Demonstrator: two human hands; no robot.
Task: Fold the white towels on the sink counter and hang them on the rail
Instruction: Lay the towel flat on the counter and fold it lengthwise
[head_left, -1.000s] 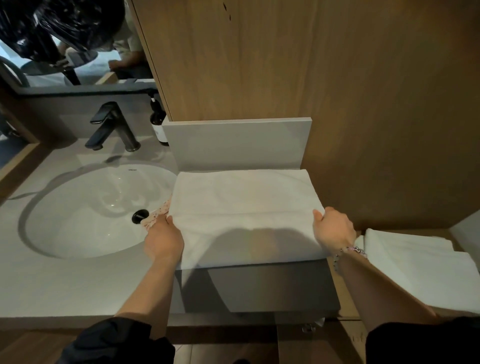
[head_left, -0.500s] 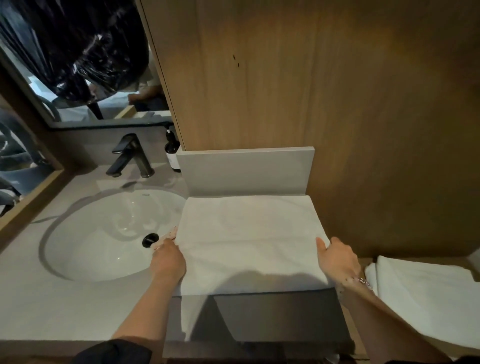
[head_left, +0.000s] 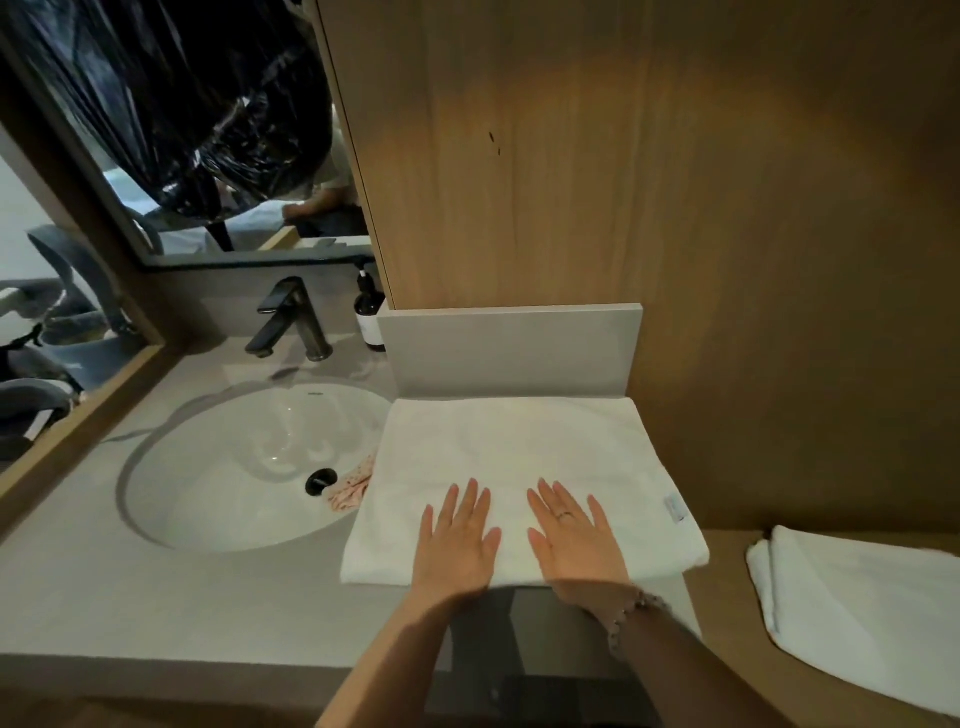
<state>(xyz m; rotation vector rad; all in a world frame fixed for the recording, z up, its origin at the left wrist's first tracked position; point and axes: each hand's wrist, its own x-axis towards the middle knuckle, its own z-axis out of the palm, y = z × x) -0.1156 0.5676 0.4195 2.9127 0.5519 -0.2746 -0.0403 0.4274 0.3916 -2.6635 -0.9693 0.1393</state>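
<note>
A white towel, folded into a flat rectangle, lies on the grey counter just right of the sink basin. Its small label shows at the right edge. My left hand and my right hand lie flat side by side on the towel's near half, fingers straight and spread, palms down. A second folded white towel rests on a lower wooden shelf at the right. No rail is in view.
A black faucet and a dark soap bottle stand behind the basin. A pink patterned cloth peeks out under the towel's left edge by the drain. A grey backsplash and a wooden wall panel rise behind the towel. A mirror hangs at the upper left.
Both hands let go of the towel's side edges and came to the middle, now lying flat on top. The towel's overhanging front part is folded up onto the counter.
</note>
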